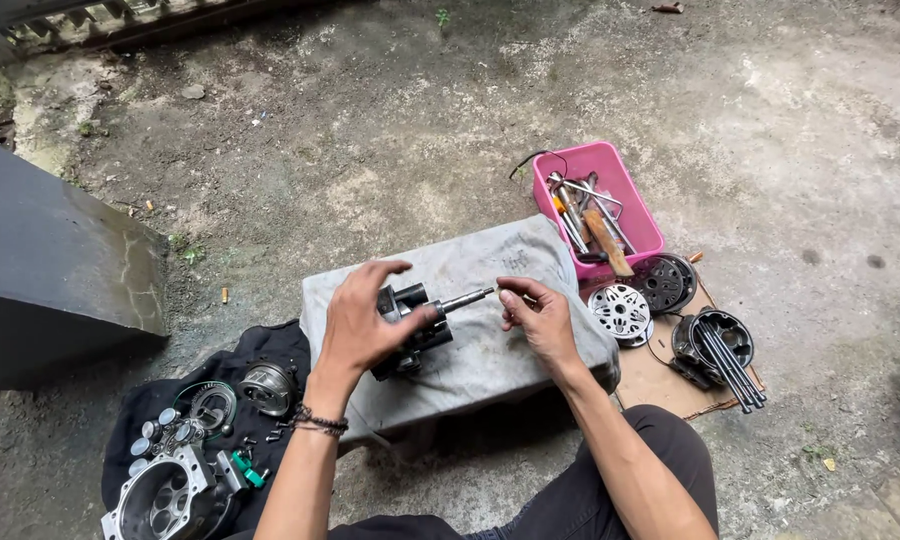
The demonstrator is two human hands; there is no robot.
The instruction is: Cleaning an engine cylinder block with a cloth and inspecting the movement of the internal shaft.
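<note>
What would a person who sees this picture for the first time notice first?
The eye goes first to the middle, where the left hand grips a black motor part over a grey cloth-covered block, while the right hand pinches the tip of its metal shaft. Next comes the bright pink tray of tools behind the block on the right, and the aluminium housing on a dark cloth at lower left.

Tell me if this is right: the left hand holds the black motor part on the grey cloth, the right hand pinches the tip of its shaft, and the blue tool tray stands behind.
Not quite: the head view shows the tool tray is pink, not blue. The rest stands: the left hand holds the black motor part on the grey cloth, and the right hand pinches the shaft tip.
</note>
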